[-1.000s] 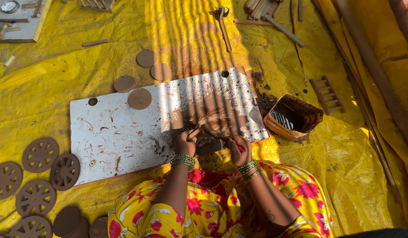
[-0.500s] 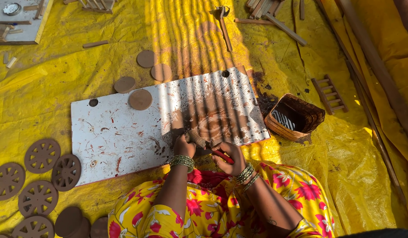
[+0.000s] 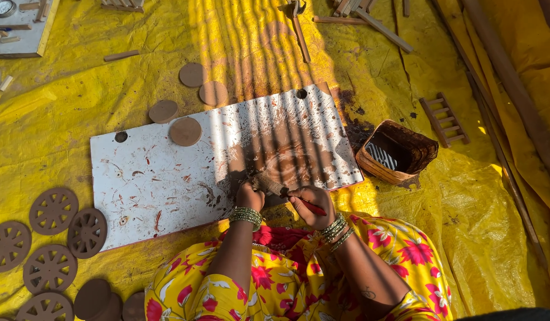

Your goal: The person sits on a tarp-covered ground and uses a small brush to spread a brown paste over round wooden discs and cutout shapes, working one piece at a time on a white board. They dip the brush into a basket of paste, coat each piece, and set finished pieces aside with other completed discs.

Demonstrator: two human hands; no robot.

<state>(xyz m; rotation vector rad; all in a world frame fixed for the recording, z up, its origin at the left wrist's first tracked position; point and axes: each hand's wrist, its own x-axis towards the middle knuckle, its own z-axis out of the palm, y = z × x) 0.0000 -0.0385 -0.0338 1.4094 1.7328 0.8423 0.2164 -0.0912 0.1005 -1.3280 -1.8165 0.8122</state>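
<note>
Both hands, left and right, pinch a clay piece on the white board (yellow tarp beneath)

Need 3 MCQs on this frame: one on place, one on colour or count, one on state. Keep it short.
1. Where is the small basket?
A. On the white board
B. On the yellow sheet, off the board's right end
C. In the person's lap

2. What colour is the thin tool in the right hand?
A. Red
B. Blue
C. White

3. What is the left hand doing?
A. Resting in the lap
B. Lifted high above the board
C. Down on a brown clay piece at the near edge of the board

Answers:
1 B: it sits on the yellow sheet beside the board's right end.
2 A: a red shaft sticks out of the fist.
3 C: the fingers press on the piece.
</note>
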